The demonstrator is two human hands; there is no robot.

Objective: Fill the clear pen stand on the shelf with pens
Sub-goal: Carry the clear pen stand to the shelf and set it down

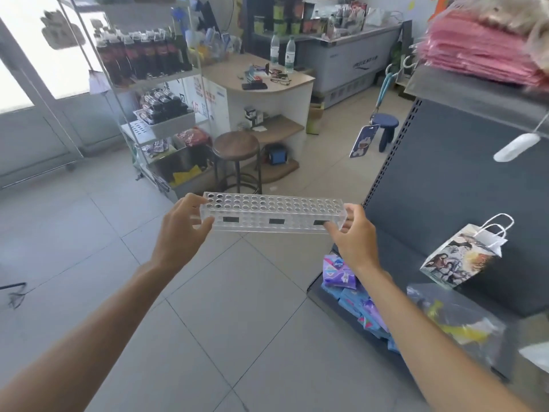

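A clear pen stand (273, 212), a long acrylic block with rows of round holes in its top, is held level in mid air above the tiled floor. All its holes are empty. My left hand (181, 230) grips its left end, fingers over the top and thumb on the front face. At the right end, my right hand (353, 236) grips it the same way. No pens are in view.
A dark grey shelf unit (463, 185) stands to the right, holding a printed paper bag (463, 257), a clear plastic bag (454, 322) and blue and purple packets (353, 292). Pink folded goods (481, 52) lie on top. Ahead are a round stool (236, 148), a wire rack of bottles (148, 84) and a counter (261, 81).
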